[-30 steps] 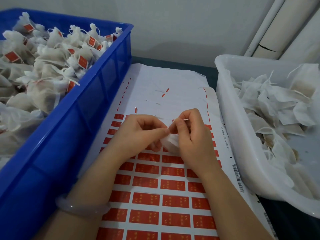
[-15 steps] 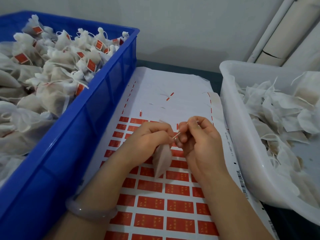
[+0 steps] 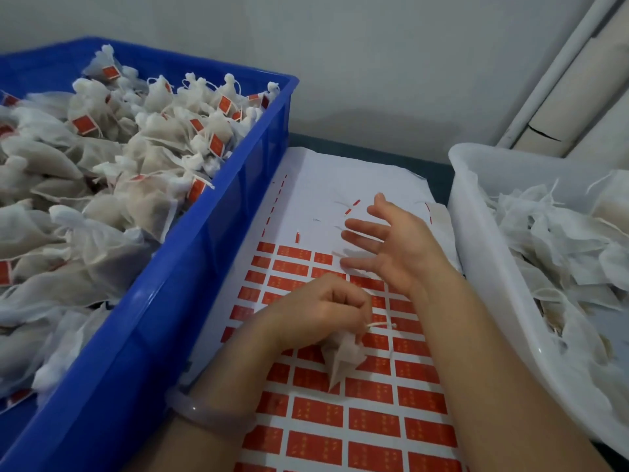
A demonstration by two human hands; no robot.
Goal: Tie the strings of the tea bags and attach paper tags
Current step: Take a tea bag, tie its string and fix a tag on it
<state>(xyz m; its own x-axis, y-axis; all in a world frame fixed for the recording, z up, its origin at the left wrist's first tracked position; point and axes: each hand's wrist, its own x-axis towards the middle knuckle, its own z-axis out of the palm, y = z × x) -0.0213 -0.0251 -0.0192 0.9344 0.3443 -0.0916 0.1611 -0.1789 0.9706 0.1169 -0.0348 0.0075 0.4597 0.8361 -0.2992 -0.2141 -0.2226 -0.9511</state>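
Observation:
My left hand (image 3: 323, 310) grips the gathered neck of a small white tea bag (image 3: 342, 357), which hangs point-down over the sheet of red tag stickers (image 3: 371, 417). The bag's knotted string (image 3: 381, 325) sticks out to the right of my fingers. My right hand (image 3: 391, 247) hovers with fingers spread over the upper rows of stickers, apart from the bag and holding nothing. The top part of the sheet is bare white backing with a few red scraps.
A blue crate (image 3: 190, 277) on the left is heaped with tied tea bags bearing red tags. A white tub (image 3: 490, 267) on the right holds untagged bags. A pale bracelet (image 3: 207, 412) circles my left wrist. A wall and white pipes stand behind.
My right hand has let go of the string and moved up and away, fingers opening over the sheet. My left hand has lowered toward me with the bag.

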